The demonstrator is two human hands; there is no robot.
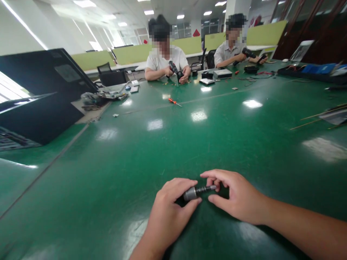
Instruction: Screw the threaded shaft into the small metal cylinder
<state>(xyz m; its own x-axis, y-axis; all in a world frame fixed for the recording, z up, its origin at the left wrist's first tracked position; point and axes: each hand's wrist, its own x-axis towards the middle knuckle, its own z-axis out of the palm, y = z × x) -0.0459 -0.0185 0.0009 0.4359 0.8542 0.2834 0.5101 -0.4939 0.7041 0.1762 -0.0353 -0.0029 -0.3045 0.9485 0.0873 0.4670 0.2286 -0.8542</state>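
Observation:
In the head view, a dark grey metal cylinder with a thin shaft and a coil spring around it lies level just above or on the green table. My left hand is closed around the cylinder, thumb on the near side and fingers on the far side. The shaft points right, towards my right hand. That hand is open, with thumb and index finger apart around the shaft's tip. Whether its curled rear fingers touch the tip, I cannot tell.
An orange-handled screwdriver lies ahead. Across the table, two people hold dark power tools. At left stands a large black panel beside loose parts. Thin rods and a tool tray are at right.

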